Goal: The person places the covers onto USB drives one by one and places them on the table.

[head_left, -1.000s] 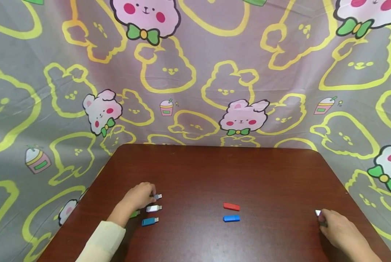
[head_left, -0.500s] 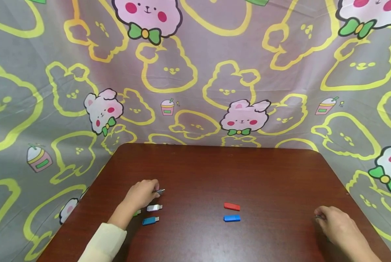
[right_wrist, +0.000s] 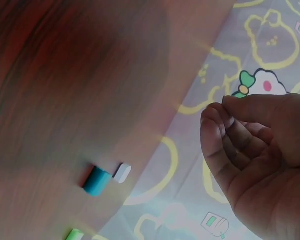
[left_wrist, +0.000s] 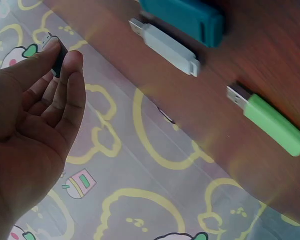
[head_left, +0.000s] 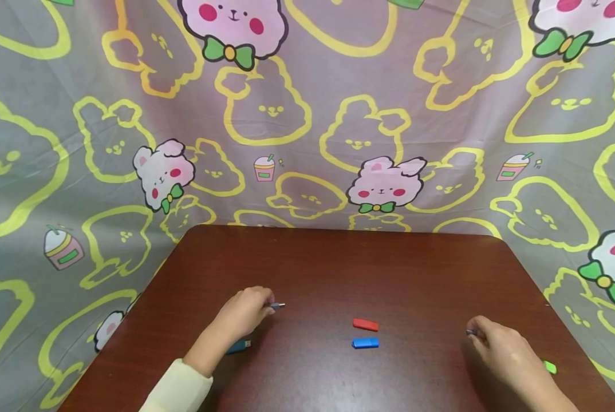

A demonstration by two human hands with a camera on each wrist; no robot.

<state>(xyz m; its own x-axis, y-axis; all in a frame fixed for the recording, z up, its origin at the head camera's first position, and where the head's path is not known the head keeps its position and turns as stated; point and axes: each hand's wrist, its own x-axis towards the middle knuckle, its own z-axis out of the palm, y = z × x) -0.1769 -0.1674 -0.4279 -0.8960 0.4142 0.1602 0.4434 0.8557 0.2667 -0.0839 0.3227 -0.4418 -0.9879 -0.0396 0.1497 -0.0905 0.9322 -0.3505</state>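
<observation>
My left hand (head_left: 248, 312) pinches a dark grey USB flash drive (left_wrist: 59, 62) between thumb and fingers, above the table, its metal plug pointing right in the head view. Below it in the left wrist view lie a white USB drive (left_wrist: 171, 49), a green USB drive (left_wrist: 275, 125) and a teal USB drive (left_wrist: 185, 19), plugs bare. At the right, my right hand (head_left: 511, 355) pinches a small dark grey piece (head_left: 470, 332), apparently a cap; fingers mostly hide it. A teal cap (right_wrist: 96, 181), a white cap (right_wrist: 122, 173) and a green cap (right_wrist: 73, 235) lie near that hand.
Mid-table lie a red USB drive (head_left: 365, 325) and a blue USB drive (head_left: 365, 343), one behind the other, with no bare plugs showing. The brown table (head_left: 338, 269) has a patterned cloth (head_left: 307, 131) hanging behind and at both sides.
My left hand has lifted the grey drive and moved right. My right hand has picked up the small grey piece and moved left, uncovering the green cap. The red and blue drives stay put.
</observation>
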